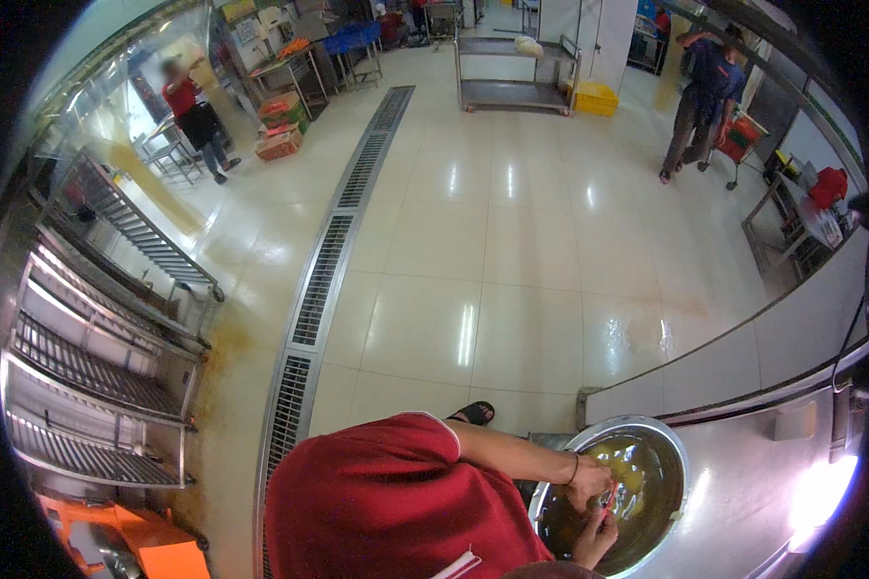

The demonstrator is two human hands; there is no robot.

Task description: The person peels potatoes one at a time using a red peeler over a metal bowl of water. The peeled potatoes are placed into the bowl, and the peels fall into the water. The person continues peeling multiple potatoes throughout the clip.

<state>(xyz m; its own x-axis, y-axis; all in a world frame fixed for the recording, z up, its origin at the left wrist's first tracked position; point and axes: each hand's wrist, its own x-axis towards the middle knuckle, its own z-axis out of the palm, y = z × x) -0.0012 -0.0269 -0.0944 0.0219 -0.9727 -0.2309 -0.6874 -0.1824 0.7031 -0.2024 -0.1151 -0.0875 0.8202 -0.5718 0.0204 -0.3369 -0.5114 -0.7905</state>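
Note:
My left hand [590,483] reaches over a large round metal basin [682,463], fingers bent downward. A dark band circles that wrist. Close below it, my right hand [595,539] grips a slim red-handled tool [609,499], perhaps a peeler or small knife. The tool's upper end meets the fingers of my left hand; whether that hand holds anything is hidden. Murky liquid with several pale yellow pieces [626,463] in it shows inside the basin; what they are is unclear.
Beside the basin runs a steel counter [731,499]. A grated drain [324,279] crosses the tiled floor [529,246]. Wheeled metal racks [94,362] stand left, above an orange object [166,554]. A person [710,94] walks near a trolley [739,141]; another person [185,108] stands far left.

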